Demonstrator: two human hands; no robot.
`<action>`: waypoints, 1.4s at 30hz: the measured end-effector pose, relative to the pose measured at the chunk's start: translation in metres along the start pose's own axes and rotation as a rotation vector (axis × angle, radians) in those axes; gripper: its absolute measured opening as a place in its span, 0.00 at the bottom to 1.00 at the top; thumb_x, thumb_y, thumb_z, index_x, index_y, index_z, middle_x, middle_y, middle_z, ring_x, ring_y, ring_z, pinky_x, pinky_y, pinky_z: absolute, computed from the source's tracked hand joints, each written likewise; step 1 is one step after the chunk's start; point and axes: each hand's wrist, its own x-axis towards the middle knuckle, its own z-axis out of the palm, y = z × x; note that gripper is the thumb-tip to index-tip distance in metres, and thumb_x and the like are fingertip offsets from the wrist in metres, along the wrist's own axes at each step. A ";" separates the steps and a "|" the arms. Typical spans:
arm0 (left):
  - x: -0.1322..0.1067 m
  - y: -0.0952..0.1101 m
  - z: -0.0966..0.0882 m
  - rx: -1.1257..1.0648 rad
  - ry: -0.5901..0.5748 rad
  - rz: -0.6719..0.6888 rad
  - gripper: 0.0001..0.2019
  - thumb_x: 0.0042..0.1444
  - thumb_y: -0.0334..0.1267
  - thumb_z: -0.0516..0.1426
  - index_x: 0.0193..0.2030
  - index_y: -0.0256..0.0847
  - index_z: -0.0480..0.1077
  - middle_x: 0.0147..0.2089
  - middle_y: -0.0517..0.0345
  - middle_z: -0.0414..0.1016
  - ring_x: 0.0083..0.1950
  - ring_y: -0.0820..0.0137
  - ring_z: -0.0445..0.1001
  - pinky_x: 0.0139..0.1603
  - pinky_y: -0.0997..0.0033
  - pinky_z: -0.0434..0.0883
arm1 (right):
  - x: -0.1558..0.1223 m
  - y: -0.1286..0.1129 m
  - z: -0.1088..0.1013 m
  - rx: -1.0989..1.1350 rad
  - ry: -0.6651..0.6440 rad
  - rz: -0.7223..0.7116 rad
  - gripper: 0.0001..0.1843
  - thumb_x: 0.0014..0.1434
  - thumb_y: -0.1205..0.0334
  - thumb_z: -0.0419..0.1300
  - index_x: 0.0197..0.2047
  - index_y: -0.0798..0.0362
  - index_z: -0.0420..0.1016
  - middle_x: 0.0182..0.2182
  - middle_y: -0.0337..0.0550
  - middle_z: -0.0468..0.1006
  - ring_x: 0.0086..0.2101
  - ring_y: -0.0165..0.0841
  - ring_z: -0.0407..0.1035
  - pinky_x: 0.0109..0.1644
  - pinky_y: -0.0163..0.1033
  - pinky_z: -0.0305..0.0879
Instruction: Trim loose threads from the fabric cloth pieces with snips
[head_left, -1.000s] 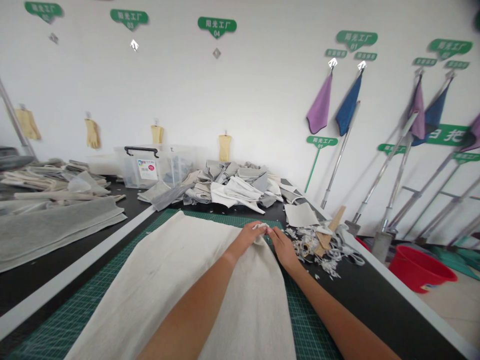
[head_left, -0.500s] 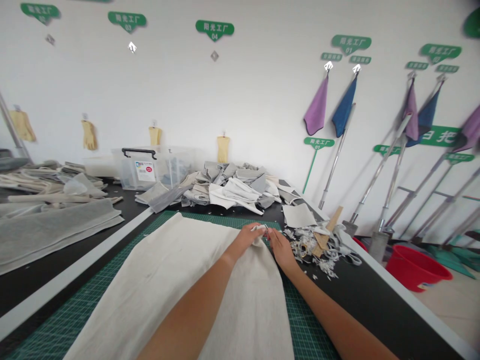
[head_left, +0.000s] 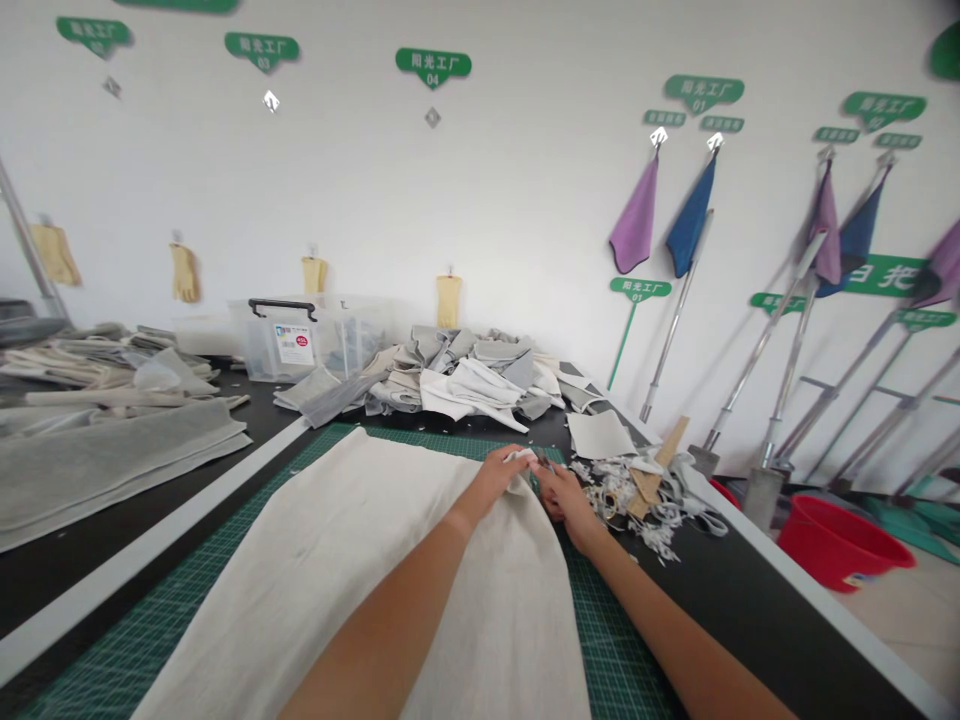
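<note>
A large cream cloth (head_left: 360, 560) lies flat on the green cutting mat (head_left: 112, 660). Both my hands meet at its far right corner. My left hand (head_left: 499, 480) is closed, pinching up a small fold of the cloth's corner. My right hand (head_left: 566, 495) is closed too, right against the left. A small dark metal tool tip (head_left: 541, 461) pokes from its fingers at the pinched corner. I cannot make out what kind of tool it is.
A heap of grey and white cloth pieces (head_left: 465, 375) and a clear plastic box (head_left: 300, 335) stand at the back. Folded grey cloths (head_left: 112, 450) lie to the left. Scraps and a wooden strip (head_left: 660, 455) lie right of my hands. A red basin (head_left: 844, 545) sits on the floor beyond the table's right edge.
Both hands stay at the cloth's corner. The right hand's fingers have curled in closer, and the dark tool tip now shows at the pinched fold.
</note>
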 end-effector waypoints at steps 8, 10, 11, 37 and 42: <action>0.003 0.012 0.001 0.020 0.113 0.064 0.18 0.53 0.54 0.62 0.37 0.38 0.75 0.31 0.61 0.71 0.32 0.73 0.66 0.34 0.76 0.62 | -0.012 -0.012 0.001 0.109 -0.238 0.201 0.32 0.57 0.42 0.62 0.20 0.49 0.45 0.11 0.25 0.44 0.14 0.20 0.37 0.16 0.30 0.35; 0.006 0.018 0.000 0.053 0.151 0.095 0.18 0.55 0.53 0.60 0.38 0.38 0.76 0.32 0.59 0.72 0.33 0.72 0.66 0.35 0.76 0.62 | -0.015 -0.014 0.003 0.123 -0.235 0.258 0.32 0.55 0.43 0.64 0.20 0.49 0.46 0.11 0.25 0.44 0.14 0.20 0.36 0.16 0.29 0.35; 0.009 0.023 -0.002 0.075 0.169 0.123 0.17 0.55 0.52 0.60 0.38 0.38 0.76 0.34 0.58 0.73 0.34 0.72 0.66 0.36 0.75 0.63 | -0.016 -0.015 0.003 0.130 -0.223 0.277 0.32 0.54 0.43 0.65 0.21 0.49 0.47 0.12 0.24 0.45 0.14 0.20 0.36 0.16 0.29 0.35; -0.023 0.069 -0.011 0.755 -0.029 0.231 0.09 0.60 0.42 0.55 0.40 0.43 0.75 0.41 0.55 0.80 0.41 0.63 0.75 0.42 0.70 0.66 | -0.020 -0.040 0.008 0.082 -0.147 -0.036 0.23 0.56 0.47 0.69 0.30 0.51 0.60 0.18 0.24 0.43 0.17 0.21 0.35 0.18 0.32 0.32; -0.026 0.068 -0.010 0.806 -0.014 0.200 0.09 0.61 0.43 0.56 0.45 0.45 0.71 0.40 0.56 0.79 0.41 0.62 0.76 0.41 0.70 0.65 | -0.023 -0.045 0.006 -0.022 -0.168 -0.038 0.20 0.55 0.46 0.68 0.39 0.53 0.71 0.15 0.23 0.46 0.16 0.21 0.37 0.18 0.31 0.33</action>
